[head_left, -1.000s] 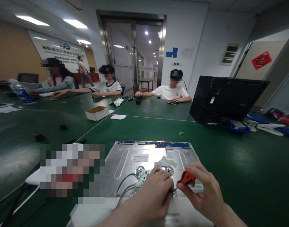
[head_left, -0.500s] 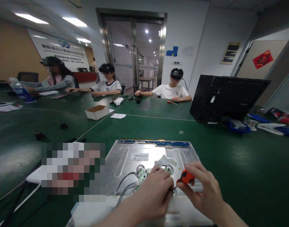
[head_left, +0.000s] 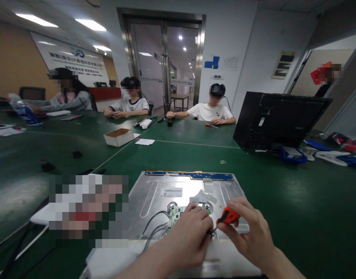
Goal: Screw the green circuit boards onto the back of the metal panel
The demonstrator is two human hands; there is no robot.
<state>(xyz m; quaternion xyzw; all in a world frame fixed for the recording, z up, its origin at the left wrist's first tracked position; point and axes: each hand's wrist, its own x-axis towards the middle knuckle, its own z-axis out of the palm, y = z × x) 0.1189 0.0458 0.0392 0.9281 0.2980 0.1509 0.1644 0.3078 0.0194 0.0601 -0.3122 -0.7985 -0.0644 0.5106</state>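
A flat metal display panel [head_left: 150, 193] lies in front of me, with a blue circuit strip [head_left: 178, 176] along its far edge. On the panel sits a green circuit board [head_left: 175, 212] with dark cables [head_left: 154, 221] running off its left side. My right hand [head_left: 252, 228] pinches the orange-and-black handle of a screwdriver [head_left: 229, 215], whose shaft slants down to the left. Over the board's right part lies my left hand [head_left: 192, 234], fingers curled close to the shaft's tip; what they grip is hidden. Pale tape pieces [head_left: 207, 197] stick up behind it.
A large black monitor [head_left: 279, 120] stands at the right, beside a blue tray [head_left: 291, 154]. An open cardboard box [head_left: 119, 137] and white paper [head_left: 145, 142] lie farther off. A blurred-out white object [head_left: 40, 217] is at left. Three people sit across the green table [head_left: 306, 209].
My hands stay at the board; the screwdriver handle has turned slightly. Across the table, the middle person's outstretched arm has drawn in. Someone now appears in the right doorway.
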